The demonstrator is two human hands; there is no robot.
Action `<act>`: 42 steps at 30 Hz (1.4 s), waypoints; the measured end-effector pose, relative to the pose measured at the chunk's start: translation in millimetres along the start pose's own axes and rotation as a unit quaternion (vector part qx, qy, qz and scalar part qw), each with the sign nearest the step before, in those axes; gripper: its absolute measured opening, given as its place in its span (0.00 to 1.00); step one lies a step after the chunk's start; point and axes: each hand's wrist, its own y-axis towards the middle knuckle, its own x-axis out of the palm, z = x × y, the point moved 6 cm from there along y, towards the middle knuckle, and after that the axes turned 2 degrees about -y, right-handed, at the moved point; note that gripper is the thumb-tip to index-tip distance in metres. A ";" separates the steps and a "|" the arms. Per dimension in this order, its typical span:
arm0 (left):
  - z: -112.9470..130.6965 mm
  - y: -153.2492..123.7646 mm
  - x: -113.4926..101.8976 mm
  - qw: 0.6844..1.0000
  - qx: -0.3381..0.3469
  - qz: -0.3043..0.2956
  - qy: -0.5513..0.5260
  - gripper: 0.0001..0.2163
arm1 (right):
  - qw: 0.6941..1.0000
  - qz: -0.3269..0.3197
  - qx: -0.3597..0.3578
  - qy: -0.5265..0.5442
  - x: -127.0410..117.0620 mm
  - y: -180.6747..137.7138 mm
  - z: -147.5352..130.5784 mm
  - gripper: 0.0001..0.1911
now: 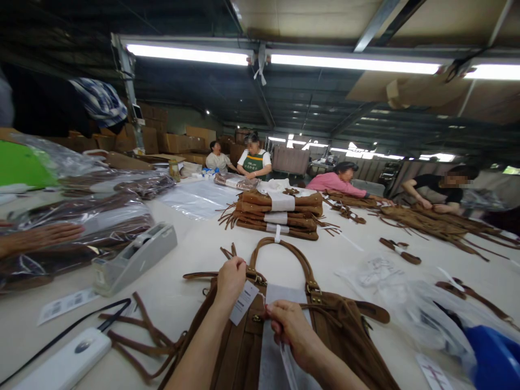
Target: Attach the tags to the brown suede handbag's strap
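A brown suede-like handbag (238,338) lies in front of me, its looped handles (280,242) pointing away and a grey-white paper band (280,357) down its middle. My left hand (231,279) is closed in a pinch at the bag's upper left; what it grips is hidden. Thin brown cord ends (228,251) stick up beside it. Between my hands hangs a white printed hang tag (244,303). My right hand (290,330) pinches the tag's thin string over the paper band, and a clear whitish strip (287,365) hangs below its fingers.
Stacked brown bags (280,208) stand ahead. At left are a grey tape dispenser (136,257), a white power strip (67,360) and plastic-wrapped bags (81,227), touched by another person's hand (52,234). Clear plastic (410,292) lies right. Several co-workers (254,160) work across the table.
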 end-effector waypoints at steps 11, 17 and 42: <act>-48.2 20.7 34.4 0.987 -0.027 -0.046 0.151 0.05 | 0.996 0.036 0.004 -0.085 -12.7 25.5 -2.6 0.12; -59.3 22.9 36.2 0.995 -0.021 -0.056 0.083 0.06 | 0.973 0.071 -0.019 -0.217 -7.4 49.8 -15.0 0.12; -75.3 28.3 48.9 0.980 -0.018 -0.086 -0.180 0.13 | 0.846 0.108 -0.005 -0.522 18.4 114.3 -28.4 0.12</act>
